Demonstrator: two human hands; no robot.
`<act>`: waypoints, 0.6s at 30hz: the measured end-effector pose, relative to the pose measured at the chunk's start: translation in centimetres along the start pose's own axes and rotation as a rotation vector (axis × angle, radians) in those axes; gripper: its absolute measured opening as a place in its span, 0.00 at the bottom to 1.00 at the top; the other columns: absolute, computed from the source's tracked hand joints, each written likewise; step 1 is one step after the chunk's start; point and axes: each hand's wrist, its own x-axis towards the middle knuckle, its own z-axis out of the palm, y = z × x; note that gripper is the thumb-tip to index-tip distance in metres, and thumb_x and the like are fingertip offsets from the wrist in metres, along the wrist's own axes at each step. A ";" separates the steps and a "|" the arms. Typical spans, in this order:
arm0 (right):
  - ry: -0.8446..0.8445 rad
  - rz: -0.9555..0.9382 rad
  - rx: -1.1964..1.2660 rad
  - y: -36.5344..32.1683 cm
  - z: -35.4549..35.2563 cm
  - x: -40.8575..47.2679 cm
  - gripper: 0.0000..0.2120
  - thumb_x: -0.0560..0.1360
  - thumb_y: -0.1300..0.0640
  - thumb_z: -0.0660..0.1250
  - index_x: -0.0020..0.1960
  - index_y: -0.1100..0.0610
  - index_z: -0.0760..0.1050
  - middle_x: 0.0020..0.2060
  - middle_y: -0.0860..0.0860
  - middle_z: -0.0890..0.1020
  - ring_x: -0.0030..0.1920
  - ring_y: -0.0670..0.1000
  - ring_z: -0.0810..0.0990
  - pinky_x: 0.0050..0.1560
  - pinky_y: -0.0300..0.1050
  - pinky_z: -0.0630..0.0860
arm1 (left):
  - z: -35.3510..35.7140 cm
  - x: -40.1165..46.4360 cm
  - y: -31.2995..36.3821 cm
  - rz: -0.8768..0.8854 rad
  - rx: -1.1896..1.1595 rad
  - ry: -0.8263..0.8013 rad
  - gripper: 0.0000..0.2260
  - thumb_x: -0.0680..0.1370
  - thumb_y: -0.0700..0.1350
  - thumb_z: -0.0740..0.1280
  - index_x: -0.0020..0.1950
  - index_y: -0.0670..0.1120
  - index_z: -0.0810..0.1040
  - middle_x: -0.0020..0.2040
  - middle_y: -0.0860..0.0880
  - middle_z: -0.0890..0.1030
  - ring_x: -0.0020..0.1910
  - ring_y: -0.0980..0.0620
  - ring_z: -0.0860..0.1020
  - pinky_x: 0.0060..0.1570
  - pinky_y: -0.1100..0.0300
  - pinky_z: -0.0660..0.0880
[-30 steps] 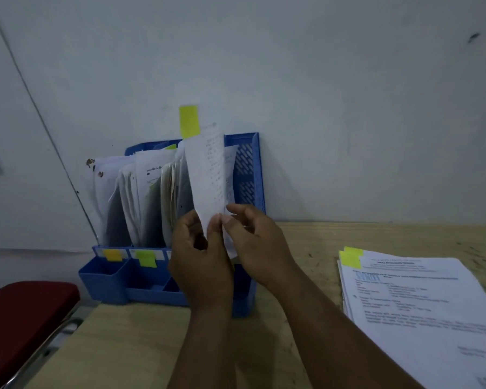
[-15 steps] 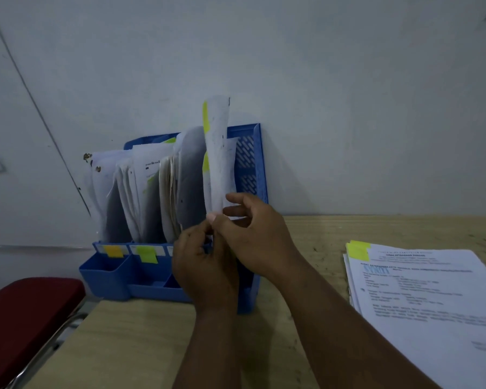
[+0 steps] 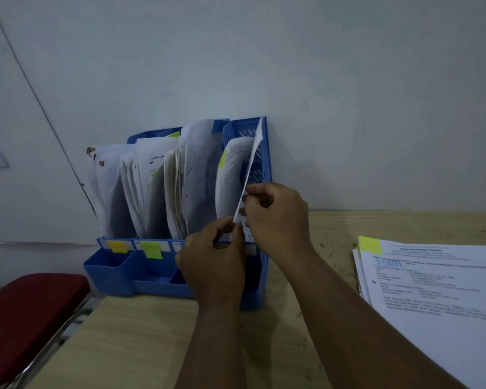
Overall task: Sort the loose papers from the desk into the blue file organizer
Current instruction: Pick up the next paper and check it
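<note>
Blue organizer [image 3: 260, 175] stands by the wall, both hands [image 3: 216, 265] [image 3: 275, 217] pinching a paper [image 3: 250, 175] in its rightmost slot.

My feed is dim and bluish, the light flat and soft (no glare anywhere). A faint shadow falls on the wall [image 3: 306, 94] just right of my grip. Wide-angle bending curves the tabletop [image 3: 152, 332] edge, and print on the papers [image 3: 432, 290] is smeared.
</note>
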 end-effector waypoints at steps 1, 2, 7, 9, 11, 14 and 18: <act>-0.028 -0.009 -0.021 -0.2 -0.2 -0.1 0.10 0.78 0.54 0.68 0.59 0.50 0.82 0.51 0.43 0.84 0.49 0.40 0.82 0.48 0.29 0.79 | 0.0 0.0 -0.1 0.006 0.013 -0.008 0.08 0.74 0.59 0.72 0.52 0.67 0.79 0.45 0.61 0.83 0.47 0.57 0.81 0.52 0.42 0.79; -0.068 -0.013 -0.021 -0.4 -0.3 -0.2 0.12 0.78 0.53 0.69 0.62 0.49 0.81 0.54 0.42 0.83 0.51 0.40 0.81 0.47 0.26 0.77 | 0.1 -0.1 -0.1 0.008 0.016 -0.014 0.09 0.74 0.60 0.70 0.53 0.67 0.79 0.46 0.61 0.83 0.48 0.56 0.81 0.52 0.42 0.79; -0.197 -0.015 0.052 -1.0 0.3 -0.8 0.31 0.74 0.42 0.72 0.74 0.41 0.65 0.67 0.40 0.75 0.60 0.41 0.77 0.55 0.37 0.78 | -0.2 -0.2 0.6 0.021 0.017 -0.012 0.10 0.73 0.59 0.65 0.51 0.60 0.80 0.49 0.59 0.80 0.47 0.55 0.79 0.49 0.41 0.79; -0.168 -0.029 0.036 -1.4 0.5 -0.8 0.33 0.73 0.40 0.73 0.75 0.40 0.64 0.67 0.40 0.74 0.59 0.41 0.78 0.57 0.42 0.79 | -0.2 -0.2 1.0 0.015 0.017 0.020 0.10 0.72 0.56 0.68 0.50 0.54 0.81 0.56 0.53 0.76 0.51 0.50 0.78 0.48 0.43 0.79; -0.133 -0.027 0.009 -1.7 0.6 -0.7 0.29 0.76 0.43 0.71 0.74 0.43 0.67 0.65 0.41 0.77 0.55 0.40 0.79 0.53 0.38 0.80 | -0.2 -0.3 1.2 -0.045 0.014 0.019 0.09 0.71 0.50 0.73 0.50 0.58 0.80 0.63 0.49 0.73 0.57 0.44 0.76 0.49 0.46 0.79; -0.099 -0.016 -0.056 -1.9 1.0 -0.1 0.19 0.79 0.46 0.68 0.68 0.49 0.75 0.57 0.43 0.81 0.49 0.41 0.80 0.46 0.32 0.77 | -0.1 -0.2 0.9 -0.020 0.069 -0.009 0.08 0.72 0.53 0.70 0.50 0.59 0.81 0.65 0.49 0.76 0.60 0.44 0.76 0.53 0.43 0.77; -0.016 -0.151 -0.223 -1.6 2.3 0.4 0.16 0.80 0.51 0.65 0.37 0.57 0.75 0.32 0.49 0.79 0.33 0.46 0.77 0.31 0.41 0.75 | 0.0 0.0 1.0 -0.013 0.153 -0.020 0.23 0.68 0.58 0.59 0.53 0.50 0.85 0.59 0.51 0.81 0.59 0.48 0.77 0.56 0.41 0.74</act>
